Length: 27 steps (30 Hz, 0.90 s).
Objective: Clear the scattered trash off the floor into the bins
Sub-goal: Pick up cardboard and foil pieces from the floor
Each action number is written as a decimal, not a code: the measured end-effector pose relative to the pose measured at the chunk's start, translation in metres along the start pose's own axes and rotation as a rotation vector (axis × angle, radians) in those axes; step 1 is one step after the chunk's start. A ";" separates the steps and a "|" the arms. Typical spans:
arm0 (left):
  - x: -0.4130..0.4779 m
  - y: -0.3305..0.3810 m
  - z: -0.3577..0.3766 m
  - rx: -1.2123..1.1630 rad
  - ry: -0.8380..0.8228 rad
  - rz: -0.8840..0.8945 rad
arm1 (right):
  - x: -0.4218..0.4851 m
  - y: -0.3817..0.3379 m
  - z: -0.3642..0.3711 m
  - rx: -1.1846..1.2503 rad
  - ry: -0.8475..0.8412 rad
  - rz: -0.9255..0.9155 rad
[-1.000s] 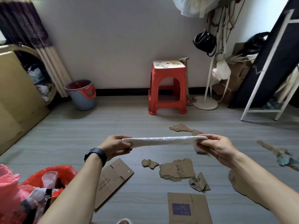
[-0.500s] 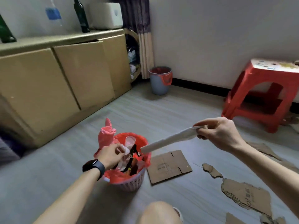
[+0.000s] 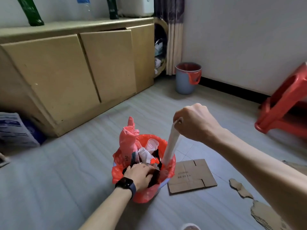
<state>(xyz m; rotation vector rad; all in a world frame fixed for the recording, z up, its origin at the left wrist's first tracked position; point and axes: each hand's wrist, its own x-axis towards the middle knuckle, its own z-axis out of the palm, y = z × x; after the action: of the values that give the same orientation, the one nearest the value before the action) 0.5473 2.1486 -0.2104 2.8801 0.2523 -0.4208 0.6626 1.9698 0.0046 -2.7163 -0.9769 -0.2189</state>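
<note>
A small bin lined with a red bag [image 3: 171, 170] stands on the floor right in front of me, stuffed with cups, wrappers and dark scraps. My right hand [image 3: 194, 122] grips the top end of a long folded white strip [image 3: 171, 146], which hangs upright with its lower end inside the bin. My left hand [image 3: 139, 174], watch on the wrist, presses down among the trash at the bin's near edge; whether it grips anything is unclear. A flat cardboard sheet [image 3: 191, 175] lies just right of the bin. Torn cardboard pieces [image 3: 240, 190] lie further right.
A second blue bin with a red liner [image 3: 187, 78] stands by the far wall. Low tan cabinets [image 3: 66, 67] run along the left, bottles on top. A red plastic stool [image 3: 285, 103] is at the right edge. A dark bag [image 3: 15, 130] sits at far left.
I turned left from the scattered cardboard toward the near bin. My left hand let go of the white strip and went into the bin; my right hand swung the strip upright into it.
</note>
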 end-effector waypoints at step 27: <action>-0.007 0.023 -0.015 0.002 0.138 -0.026 | -0.151 0.094 0.131 0.269 -0.339 0.437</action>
<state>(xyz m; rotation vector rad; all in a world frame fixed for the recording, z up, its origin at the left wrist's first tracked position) 0.5496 2.1287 -0.1897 2.9140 0.3123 -0.2270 0.6154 1.8447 -0.1709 -2.6702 -0.4173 0.4321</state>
